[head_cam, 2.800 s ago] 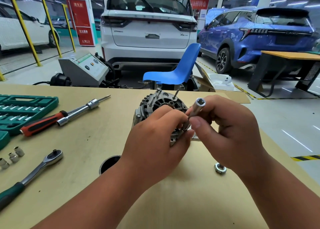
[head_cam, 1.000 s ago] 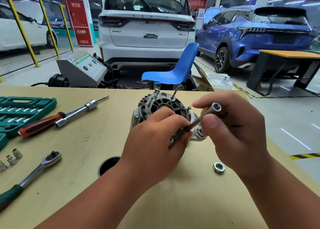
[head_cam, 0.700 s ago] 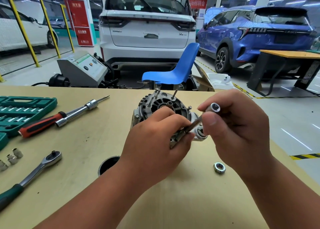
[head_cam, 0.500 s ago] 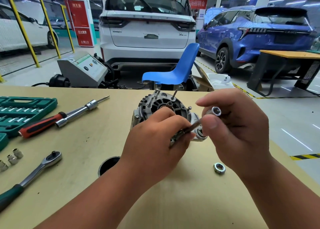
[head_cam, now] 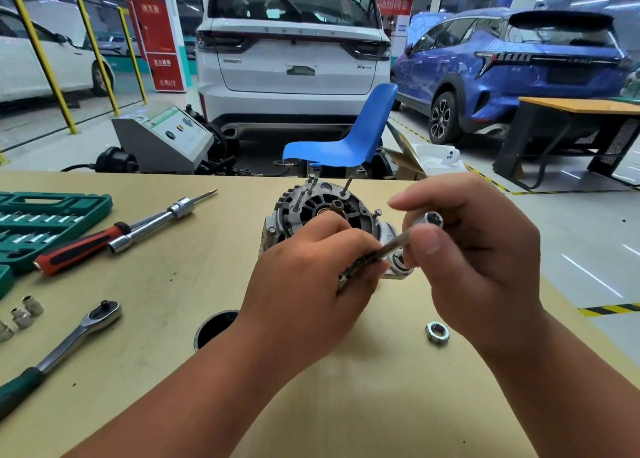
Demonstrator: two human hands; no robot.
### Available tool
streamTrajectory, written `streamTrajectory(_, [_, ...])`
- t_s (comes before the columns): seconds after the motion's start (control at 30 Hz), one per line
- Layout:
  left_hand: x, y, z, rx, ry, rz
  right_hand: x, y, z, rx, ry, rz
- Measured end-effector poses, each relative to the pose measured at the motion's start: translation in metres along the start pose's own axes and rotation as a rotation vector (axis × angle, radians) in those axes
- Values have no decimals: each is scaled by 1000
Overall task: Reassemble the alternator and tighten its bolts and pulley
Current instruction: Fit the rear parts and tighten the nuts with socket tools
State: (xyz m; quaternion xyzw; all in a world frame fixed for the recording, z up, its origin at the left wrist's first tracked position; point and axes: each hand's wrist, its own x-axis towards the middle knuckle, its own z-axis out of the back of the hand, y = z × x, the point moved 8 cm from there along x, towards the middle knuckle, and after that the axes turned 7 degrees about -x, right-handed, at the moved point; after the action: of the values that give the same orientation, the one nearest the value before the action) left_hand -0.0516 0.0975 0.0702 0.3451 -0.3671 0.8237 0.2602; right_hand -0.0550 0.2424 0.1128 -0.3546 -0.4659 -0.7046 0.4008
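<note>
Now alternator behind grips, socket pinched

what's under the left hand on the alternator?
The left hand rests on the near side of the alternator and pinches the lower end of the long socket tool held by the right hand. The tool tip and any bolt beneath are covered.

The left hand hides the alternator's near side.
</note>
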Motion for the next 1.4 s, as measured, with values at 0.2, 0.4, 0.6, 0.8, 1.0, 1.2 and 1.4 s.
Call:
streamTrajectory(0.2, [-2, 0, 1, -1, -11, -1, 0, 1, 2, -10, -5, -4])
streamTrajectory(0.4, [0, 0, 2, -18, -16, -1, 2, 3, 2, -13, -17, 8])
streamTrajectory(0.6, [-1, 0, 1, -12, -11, -3, -1, 2, 2, -21, 1, 17])
streamTrajectory(0.8, [0, -1, 2, -16, -27, -12, 0, 2, 2, -25, -22, 14])
streamTrajectory(1.0, [0, -1, 1, -4, -10, -19, 0, 2, 0, 6, 3, 29])
streamTrajectory(1.2, [-1, -1, 2, 11, -26, -21, 1, 3, 1, -27, -10, 1])
streamTrajectory(1.4, [0, -1, 1, 2, -16, -28, 0, 0, -1, 14, -10, 1])
